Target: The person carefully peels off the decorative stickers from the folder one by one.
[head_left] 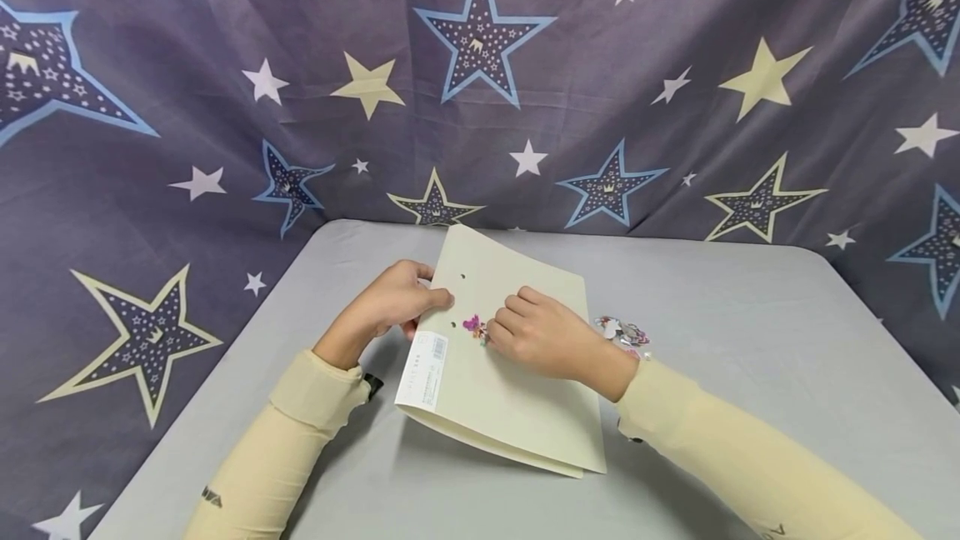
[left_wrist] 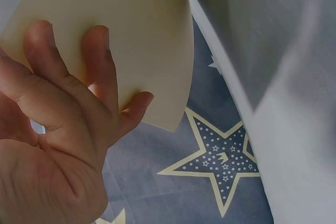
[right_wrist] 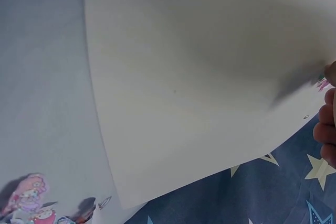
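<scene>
A cream paper folder (head_left: 517, 340) stands tilted over the table, with a white printed label (head_left: 423, 369) along its left edge. My left hand (head_left: 390, 298) grips that edge, thumb on the front face and the other fingers behind; in the left wrist view those fingers (left_wrist: 97, 61) lie against the back of the folder. My right hand (head_left: 543, 336) is curled low over the middle of the front. Its thumb and forefinger pinch a small pink, orange and teal sticker (head_left: 474, 326) at the folder's surface. Part of the sticker is hidden under the hand.
Several loose colourful stickers (head_left: 622, 332) lie in a pile on the grey table (head_left: 742, 323), right of the folder; the right wrist view shows some of them (right_wrist: 29, 195) close up. Behind the table hangs a dark curtain (head_left: 480, 132) with stars.
</scene>
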A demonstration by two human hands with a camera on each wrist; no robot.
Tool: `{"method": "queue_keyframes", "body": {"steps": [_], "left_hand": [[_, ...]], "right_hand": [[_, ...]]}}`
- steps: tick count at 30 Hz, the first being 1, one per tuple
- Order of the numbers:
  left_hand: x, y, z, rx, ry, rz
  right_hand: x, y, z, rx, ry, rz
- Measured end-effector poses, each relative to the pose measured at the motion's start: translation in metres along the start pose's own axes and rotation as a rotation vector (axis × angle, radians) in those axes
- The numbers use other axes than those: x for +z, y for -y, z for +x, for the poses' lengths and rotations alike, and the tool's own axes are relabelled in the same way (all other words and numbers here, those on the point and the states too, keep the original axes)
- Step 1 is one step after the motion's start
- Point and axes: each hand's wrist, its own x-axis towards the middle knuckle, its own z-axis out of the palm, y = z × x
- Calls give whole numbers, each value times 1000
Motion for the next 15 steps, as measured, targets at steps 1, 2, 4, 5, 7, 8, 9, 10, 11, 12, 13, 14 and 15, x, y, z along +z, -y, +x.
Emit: {"method": "queue_keyframes", "body": {"steps": [1, 2, 4, 5, 7, 8, 9, 10, 11, 12, 13, 14, 15], "left_hand": [[0, 0, 0, 0, 0, 2], [0, 0, 0, 1, 0, 2], [0, 0, 0, -2, -2, 0], [0, 1, 0, -1, -1, 0], [0, 1, 0, -4, -2, -4], [0, 1, 0, -3, 0, -6], [0, 1, 1, -2, 0, -7], [0, 1, 1, 0, 2, -8], [0, 1, 0, 2, 2, -9], [0, 0, 0, 4, 4, -9], [-1, 0, 0, 9, 6, -7], [-1, 0, 0, 10, 5, -7], [-1, 0, 0, 14, 7, -5]], "right_hand": [[0, 0, 0, -1, 0, -1], [0, 0, 0, -2, 2, -4], [-1, 1, 1, -5, 9, 1], [-1, 1, 1, -8, 13, -1], [0, 1, 1, -13, 23, 0], [0, 1, 1, -16, 28, -2], [0, 1, 0, -19, 32, -1], [0, 1, 0, -24, 37, -5], [1, 1, 0, -30, 37, -8], [1, 1, -1, -35, 38, -7], [1, 1, -1, -42, 37, -9], [1, 1, -2, -50, 35, -8], [1, 1, -2, -58, 32, -6]]}}
